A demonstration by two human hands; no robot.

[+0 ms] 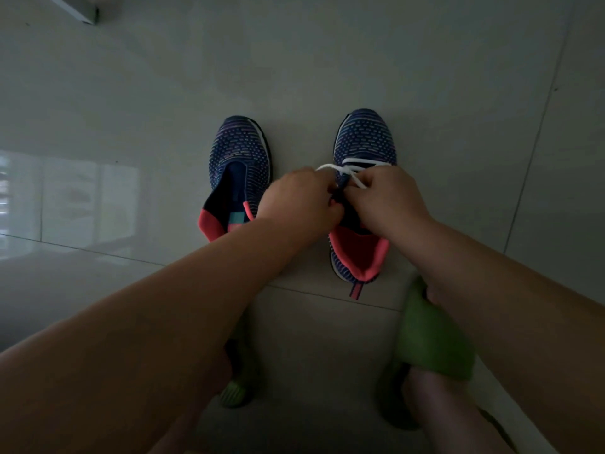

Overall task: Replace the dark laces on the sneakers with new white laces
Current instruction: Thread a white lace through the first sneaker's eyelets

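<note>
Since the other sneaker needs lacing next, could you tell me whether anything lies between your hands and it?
Nothing visible does. The left sneaker stands laceless on bare floor just beside the left hand; both hands, right hand included, pinch the white lace on the right sneaker.

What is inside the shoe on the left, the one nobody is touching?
The left sneaker shows no lace. Its open mouth shows dark lining, a light blue patch on the insole and a coral heel collar. The left hand and forearm cover its rear right edge; the toe interior is hidden.

Dim light falls on a glossy tiled floor [327, 60]; a pale window reflection [68, 201] shines at left, with thin grout lines [537, 142] crossing.
</note>
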